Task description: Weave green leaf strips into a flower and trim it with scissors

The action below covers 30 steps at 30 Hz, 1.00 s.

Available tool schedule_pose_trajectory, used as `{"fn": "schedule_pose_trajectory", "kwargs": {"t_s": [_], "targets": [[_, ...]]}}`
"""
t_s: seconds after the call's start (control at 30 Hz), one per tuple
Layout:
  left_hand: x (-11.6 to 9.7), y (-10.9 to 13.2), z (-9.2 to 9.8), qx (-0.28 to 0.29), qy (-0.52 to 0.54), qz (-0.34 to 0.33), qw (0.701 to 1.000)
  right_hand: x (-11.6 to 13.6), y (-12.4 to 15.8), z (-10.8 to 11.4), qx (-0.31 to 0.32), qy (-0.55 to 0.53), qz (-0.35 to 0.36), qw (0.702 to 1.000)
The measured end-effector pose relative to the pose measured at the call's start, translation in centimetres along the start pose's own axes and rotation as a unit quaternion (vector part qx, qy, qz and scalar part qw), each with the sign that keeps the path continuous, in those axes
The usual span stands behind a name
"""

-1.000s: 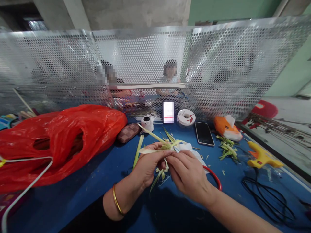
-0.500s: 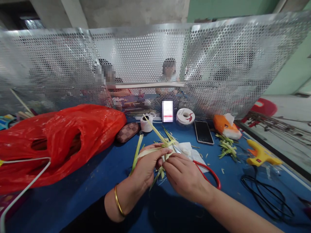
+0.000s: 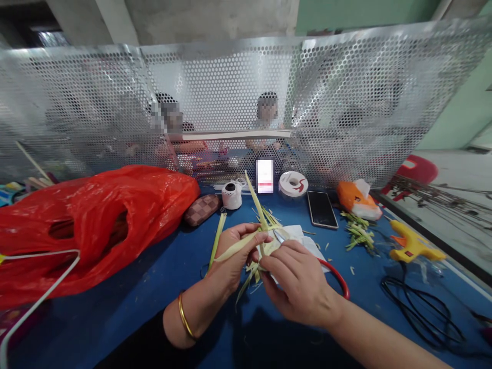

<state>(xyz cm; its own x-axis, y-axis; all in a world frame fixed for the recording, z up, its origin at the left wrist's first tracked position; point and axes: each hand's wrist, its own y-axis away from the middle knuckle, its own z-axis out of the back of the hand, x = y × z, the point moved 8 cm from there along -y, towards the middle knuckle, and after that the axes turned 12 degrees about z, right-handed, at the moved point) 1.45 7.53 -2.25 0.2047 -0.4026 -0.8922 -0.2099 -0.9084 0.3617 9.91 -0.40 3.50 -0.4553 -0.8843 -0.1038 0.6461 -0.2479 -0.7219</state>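
Pinching in left fingers (image 3: pixel 243 230) the leaf strip (image 3: pixel 256 200), now swung nearer upright than before. Curling right fingers (image 3: pixel 280 262) close by, can't tell on what; reads as mid-adjustment.

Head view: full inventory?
Leaf strips: several, green, centre
Loop handle: 1, red, right
Papers: uncounted, white, centre
Bag: 1, red, left
Case: 1, brown, left
Spool: 1, white, back
Screen: 1, white, back
Roll: 1, white, back
Phone: 1, black, right
Tissue pack: 1, orange, right
Cuttings: uncounted, green, right
Glue gun: 1, yellow, right
Cable: 1, black, right
Chair: 1, red, right
Panels: uncounted, silver, back
People: 2+, blurred, back
Table: 1, blue, beneath
Bracelet: 1, gold, left wrist
Left hand: 1, bare, centre
Right hand: 1, bare, centre
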Motion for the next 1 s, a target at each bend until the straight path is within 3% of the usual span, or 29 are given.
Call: {"fn": "schedule_pose_trajectory", "kwargs": {"t_s": [0.07,0.17,0.37,0.53,0.67,0.87,1.0], "targets": [[-0.2,0.0,-0.1,0.001,-0.037,-0.02,0.999,-0.4,0.0,1.1,-0.036,0.015,-0.031,0.999],[-0.5,0.2,-0.6,-0.004,-0.079,-0.059,0.995,-0.7,-0.2,1.7,-0.041,0.029,-0.065,0.997],[-1.1,0.7,-1.1,-0.023,-0.179,-0.115,0.977,-0.9,-0.6,0.6,0.029,-0.047,-0.096,0.994],[-1.1,1.2,-1.9,0.032,-0.279,-0.139,0.949,-1.6,-0.6,0.4,0.079,-0.125,-0.116,0.982],[-0.9,1.3,-2.4,0.067,-0.354,-0.165,0.918,-2.1,-0.3,-0.1,0.128,-0.097,-0.115,0.98],[0.3,0.8,-3.2,0.161,-0.36,-0.118,0.911,-2.1,-0.7,0.4,0.127,-0.081,-0.075,0.986],[0.8,1.1,-4.0,0.213,-0.291,-0.054,0.931,-3.6,-0.6,2.1,0.088,-0.114,-0.136,0.98]]}}
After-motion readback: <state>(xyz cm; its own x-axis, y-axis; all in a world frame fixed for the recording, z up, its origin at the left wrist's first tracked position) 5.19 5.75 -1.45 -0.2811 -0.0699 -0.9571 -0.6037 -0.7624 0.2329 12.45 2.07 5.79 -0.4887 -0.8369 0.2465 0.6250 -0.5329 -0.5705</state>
